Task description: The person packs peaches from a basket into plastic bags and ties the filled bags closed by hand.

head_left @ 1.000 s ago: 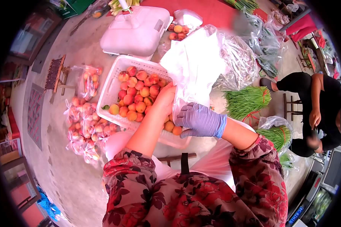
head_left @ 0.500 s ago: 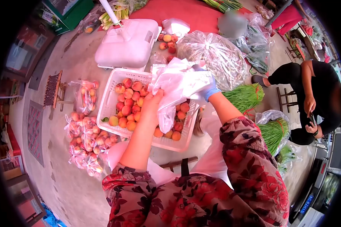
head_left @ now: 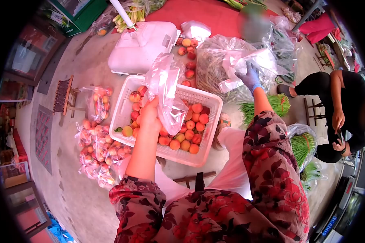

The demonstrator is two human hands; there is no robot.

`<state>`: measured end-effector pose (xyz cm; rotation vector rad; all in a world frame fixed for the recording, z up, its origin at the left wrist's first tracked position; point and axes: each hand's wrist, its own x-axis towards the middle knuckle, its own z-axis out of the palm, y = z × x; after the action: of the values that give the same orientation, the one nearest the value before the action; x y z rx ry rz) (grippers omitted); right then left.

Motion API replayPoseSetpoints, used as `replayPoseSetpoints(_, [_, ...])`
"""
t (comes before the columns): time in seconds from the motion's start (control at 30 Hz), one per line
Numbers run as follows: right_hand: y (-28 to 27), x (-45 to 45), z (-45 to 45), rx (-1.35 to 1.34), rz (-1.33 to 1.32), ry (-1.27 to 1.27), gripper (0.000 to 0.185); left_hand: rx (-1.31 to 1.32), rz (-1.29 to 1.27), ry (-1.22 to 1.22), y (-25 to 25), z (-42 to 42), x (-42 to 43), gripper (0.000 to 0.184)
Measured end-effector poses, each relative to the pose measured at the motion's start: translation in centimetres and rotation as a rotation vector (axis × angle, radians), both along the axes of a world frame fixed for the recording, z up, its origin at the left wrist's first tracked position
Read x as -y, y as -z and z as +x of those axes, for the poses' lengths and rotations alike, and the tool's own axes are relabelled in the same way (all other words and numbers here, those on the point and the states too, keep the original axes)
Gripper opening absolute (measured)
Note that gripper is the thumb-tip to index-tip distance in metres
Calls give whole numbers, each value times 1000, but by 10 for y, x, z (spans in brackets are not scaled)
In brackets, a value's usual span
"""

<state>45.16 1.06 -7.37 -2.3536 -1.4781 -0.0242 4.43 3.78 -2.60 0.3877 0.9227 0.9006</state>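
Observation:
My bare left hand is closed around a thin clear plastic bag, which hangs loose and looks flat above the basket. To the right, my right hand wears a blue glove and grips a wad of white plastic bags over a big clear sack of greens. Below my left hand stands a white plastic basket with many peaches in it; the bag and my forearm hide some of them.
Tied bags of peaches lie left of the basket. Behind it are a pale plastic case and loose peaches. Green bundles lie at right, near a seated person holding a phone. A small stool stands left.
My hands have moved apart. One bag now hangs from my left hand, separated from the wad, while my right hand has carried the wad to the right. The view has shifted slightly.

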Motion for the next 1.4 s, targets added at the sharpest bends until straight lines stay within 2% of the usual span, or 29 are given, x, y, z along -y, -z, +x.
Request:
replayPoseSetpoints(0.03, [5, 6, -9, -4, -226, -1, 80, -9, 0, -5, -13, 3, 6, 29])
replayPoseSetpoints(0.1, [1, 6, -11, -287, -612, -176, 76, -28, -9, -11, -32, 10, 21, 31])
replayPoseSetpoints(0.17, [-5, 4, -20, -293, -517, -184, 56, 35, -56, 46, -25, 7, 20, 33])
replayPoseSetpoints(0.23, [-27, -5, -42, -215, -407, -247, 50, 84, -72, 103, -33, 4, 22, 33])
replayPoseSetpoints(0.3, [-68, -1, -93, -327, -267, -335, 48, 126, 2, 111, -24, 0, 21, 33])
replayPoseSetpoints(0.33, [-69, 2, -113, -607, -116, -439, 54, 145, 40, 112, -21, -2, 19, 33])
replayPoseSetpoints(0.37, [-94, 14, -146, -812, -53, -464, 58, 143, 76, 108, -21, -3, 19, 34])
replayPoseSetpoints(0.4, [-105, 15, -161, -1026, -312, -376, 59, 140, 114, 103, -21, -3, 20, 34])
replayPoseSetpoints(0.5, [-111, 33, -210, -1375, -160, -396, 60, 108, 181, 106, -30, -4, 25, 35])
replayPoseSetpoints(0.57, [-86, 28, -212, -1750, -61, -410, 57, 52, 204, 123, -36, -6, 28, 33])
replayPoseSetpoints(0.6, [-94, 33, -219, -1915, 17, -422, 58, 26, 252, 115, -34, -8, 29, 32])
replayPoseSetpoints(0.63, [-103, 38, -224, -2079, 97, -428, 59, -83, 321, 128, -34, -11, 30, 32])
replayPoseSetpoints(0.67, [-109, 43, -228, -2275, 158, -417, 69, -193, 386, 143, -33, -14, 30, 31])
replayPoseSetpoints(0.7, [-117, 44, -232, -2362, 262, -372, 75, -306, 451, 161, -32, -17, 31, 31])
replayPoseSetpoints(0.73, [-117, 47, -227, -2399, 90, -456, 75, -390, 516, 174, -31, -21, 31, 32])
replayPoseSetpoints(0.77, [-116, 49, -220, -2425, -85, -541, 74, -452, 571, 190, -31, -25, 31, 34])
replayPoseSetpoints(0.8, [-112, 49, -225, -2373, -29, -513, 67, -514, 624, 205, -32, -31, 31, 35])
replayPoseSetpoints(0.83, [-113, 48, -230, -2023, -46, -476, 49, -579, 674, 221, -32, -36, 31, 37])
replayPoseSetpoints(0.9, [-113, 44, -221, -1455, -329, -407, 33, -597, 610, 142, -25, -44, 28, 41])
replayPoseSetpoints(1.0, [-118, 35, -220, -1108, -388, -334, 29, -623, 572, 63, -18, -60, 20, 46])
replayPoseSetpoints(1.1, [-112, 25, -215, -1181, -55, -489, 28, -700, 598, 107, -20, -67, 17, 45])
replayPoseSetpoints(1.13, [-112, 22, -217, -1224, -12, -542, 31, -732, 611, 141, -22, -65, 17, 44])
replayPoseSetpoints(1.23, [-110, 19, -231, -1045, 33, -739, 32, -887, 735, 302, -49, -48, 29, 38])
replayPoseSetpoints(1.37, [-92, 13, -223, -1114, -125, -437, 27, -814, 830, 182, -46, -36, 30, 27])
replayPoseSetpoints(1.4, [-102, 12, -219, -1406, 45, -287, 21, -779, 806, 117, -42, -38, 27, 25])
